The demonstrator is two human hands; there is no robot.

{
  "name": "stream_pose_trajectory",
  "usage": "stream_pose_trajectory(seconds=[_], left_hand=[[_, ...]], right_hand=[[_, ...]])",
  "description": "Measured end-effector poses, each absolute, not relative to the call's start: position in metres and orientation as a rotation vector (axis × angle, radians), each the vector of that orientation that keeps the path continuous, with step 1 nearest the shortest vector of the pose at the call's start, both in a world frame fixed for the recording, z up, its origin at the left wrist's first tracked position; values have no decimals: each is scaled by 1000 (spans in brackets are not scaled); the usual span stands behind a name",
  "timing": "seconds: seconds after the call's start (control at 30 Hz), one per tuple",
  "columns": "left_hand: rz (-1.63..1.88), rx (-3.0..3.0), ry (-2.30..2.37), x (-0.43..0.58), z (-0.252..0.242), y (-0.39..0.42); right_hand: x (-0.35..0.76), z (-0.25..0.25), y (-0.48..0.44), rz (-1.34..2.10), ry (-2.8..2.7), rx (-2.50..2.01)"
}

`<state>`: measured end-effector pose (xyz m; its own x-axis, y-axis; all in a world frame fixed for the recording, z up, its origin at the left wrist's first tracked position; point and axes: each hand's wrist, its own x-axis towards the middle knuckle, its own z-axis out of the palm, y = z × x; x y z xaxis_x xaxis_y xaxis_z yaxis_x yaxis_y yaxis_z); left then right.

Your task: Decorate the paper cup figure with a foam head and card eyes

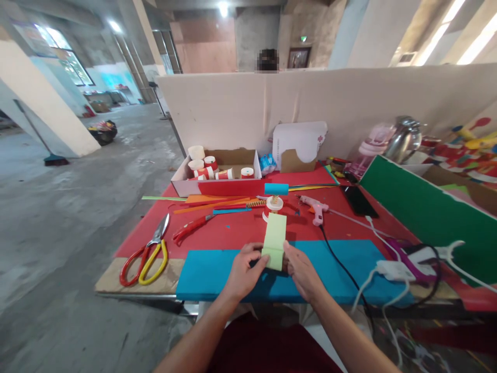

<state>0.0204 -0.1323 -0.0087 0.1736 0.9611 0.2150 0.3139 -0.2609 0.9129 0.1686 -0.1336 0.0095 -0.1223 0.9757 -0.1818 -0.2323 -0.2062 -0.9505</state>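
My left hand (245, 270) and my right hand (302, 271) pinch the near end of a light green paper strip (275, 239) from either side, fingers closed on its edges. The strip lies lengthwise away from me over a blue foam sheet (209, 272) on the red table top (240, 230). Just beyond the strip's far end stands a small white roll (274, 204) with a coiled spring and a blue piece (276, 188) on top.
Red and yellow scissors (146, 254) and a red cutter (193, 227) lie to the left. A pink glue gun (316, 210) with black cord, a phone (357, 201), and a power strip (396, 269) sit right. A box of cups (217, 168) stands behind; a green board (423, 217) leans right.
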Motion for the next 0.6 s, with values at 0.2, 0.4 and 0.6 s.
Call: stream_pose_trajectory(seconds=[0.2, 0.4, 0.6], left_hand=[[1085, 1707, 1213, 20, -4, -134], [1178, 1598, 1205, 19, -2, -136], [1127, 1491, 1171, 16, 1, -132]], right_hand=[[170, 3, -133, 1536, -1039, -1097], [170, 3, -132, 1500, -1043, -1111], [170, 9, -135, 1580, -1137, -1063]])
